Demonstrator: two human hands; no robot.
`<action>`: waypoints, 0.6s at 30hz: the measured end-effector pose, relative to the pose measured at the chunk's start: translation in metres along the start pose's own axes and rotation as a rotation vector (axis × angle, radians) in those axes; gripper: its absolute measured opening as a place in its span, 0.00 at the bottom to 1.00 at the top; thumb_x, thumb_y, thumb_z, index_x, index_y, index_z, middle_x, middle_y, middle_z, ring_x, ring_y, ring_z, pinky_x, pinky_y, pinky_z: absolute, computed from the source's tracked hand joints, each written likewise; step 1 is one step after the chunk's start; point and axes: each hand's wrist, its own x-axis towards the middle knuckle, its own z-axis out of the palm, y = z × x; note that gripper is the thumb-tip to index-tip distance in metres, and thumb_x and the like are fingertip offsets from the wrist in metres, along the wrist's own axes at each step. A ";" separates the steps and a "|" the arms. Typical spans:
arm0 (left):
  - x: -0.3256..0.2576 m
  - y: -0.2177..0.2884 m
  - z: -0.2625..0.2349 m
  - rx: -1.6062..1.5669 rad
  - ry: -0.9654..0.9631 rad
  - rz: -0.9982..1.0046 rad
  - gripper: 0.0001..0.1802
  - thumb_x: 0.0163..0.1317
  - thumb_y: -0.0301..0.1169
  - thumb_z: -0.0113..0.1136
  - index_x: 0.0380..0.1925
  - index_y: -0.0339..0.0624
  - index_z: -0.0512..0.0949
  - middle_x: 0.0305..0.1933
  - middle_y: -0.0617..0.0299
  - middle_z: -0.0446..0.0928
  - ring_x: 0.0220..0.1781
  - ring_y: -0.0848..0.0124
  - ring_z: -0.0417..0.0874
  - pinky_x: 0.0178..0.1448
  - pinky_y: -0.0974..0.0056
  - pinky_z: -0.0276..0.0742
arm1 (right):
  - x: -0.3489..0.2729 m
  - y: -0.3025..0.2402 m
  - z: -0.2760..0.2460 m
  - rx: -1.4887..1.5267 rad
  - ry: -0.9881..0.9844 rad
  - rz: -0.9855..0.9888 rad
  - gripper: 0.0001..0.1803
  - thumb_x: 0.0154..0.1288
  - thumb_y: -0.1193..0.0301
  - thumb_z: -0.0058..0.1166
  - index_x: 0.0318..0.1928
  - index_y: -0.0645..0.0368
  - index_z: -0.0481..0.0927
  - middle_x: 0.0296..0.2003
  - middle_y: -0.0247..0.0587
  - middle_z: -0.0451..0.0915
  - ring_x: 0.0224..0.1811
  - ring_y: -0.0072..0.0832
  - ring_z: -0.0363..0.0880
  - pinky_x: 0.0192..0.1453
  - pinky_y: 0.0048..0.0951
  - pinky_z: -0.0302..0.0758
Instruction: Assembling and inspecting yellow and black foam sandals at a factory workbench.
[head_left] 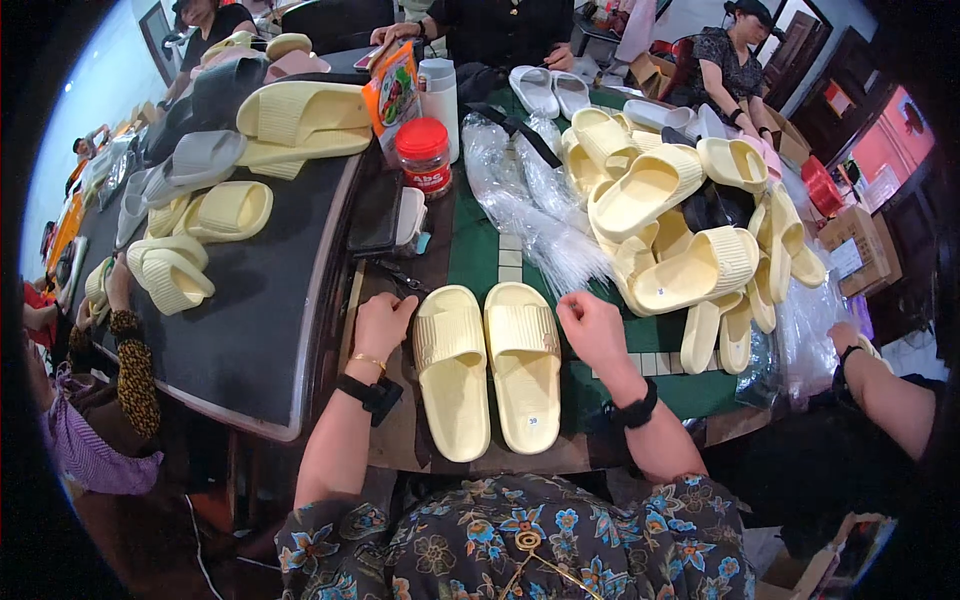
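Note:
A pair of pale yellow ribbed slide sandals lies side by side in front of me, soles down and toes away. My left hand (385, 326) is loosely closed beside the strap of the left slide (452, 372), its fingertips close to the outer edge. On the other side, my right hand (592, 328) is also curled, just off the strap of the right slide (526, 370). I see nothing held in either hand. Dark bands circle both my wrists.
A heap of yellow slides (700, 265) lies at right, beside clear plastic bags (535, 215). A red-lidded jar (423, 155), white bottle (439, 105) and dark case (376, 215) stand at centre-left. More slides rest on the black table (255, 300). Other people's hands are at both sides.

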 end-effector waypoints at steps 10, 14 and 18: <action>0.012 -0.006 0.015 0.040 0.071 0.097 0.19 0.55 0.42 0.63 0.30 0.34 0.84 0.31 0.42 0.82 0.37 0.46 0.84 0.43 0.50 0.80 | 0.059 0.010 0.022 -0.339 -0.406 0.216 0.20 0.52 0.55 0.60 0.33 0.61 0.86 0.32 0.55 0.84 0.38 0.49 0.84 0.46 0.46 0.80; 0.007 0.002 0.014 0.025 0.113 0.153 0.13 0.54 0.37 0.63 0.29 0.37 0.85 0.31 0.44 0.82 0.36 0.49 0.85 0.43 0.52 0.81 | 0.062 0.013 0.026 -0.408 -0.384 0.164 0.17 0.51 0.61 0.58 0.32 0.63 0.86 0.31 0.57 0.83 0.38 0.52 0.84 0.45 0.48 0.80; -0.006 0.015 0.012 0.002 0.188 0.239 0.11 0.55 0.31 0.63 0.30 0.32 0.83 0.28 0.47 0.83 0.31 0.58 0.86 0.37 0.59 0.80 | 0.056 0.013 0.030 -0.259 -0.274 0.095 0.16 0.57 0.62 0.57 0.34 0.64 0.84 0.30 0.57 0.83 0.36 0.51 0.84 0.43 0.46 0.79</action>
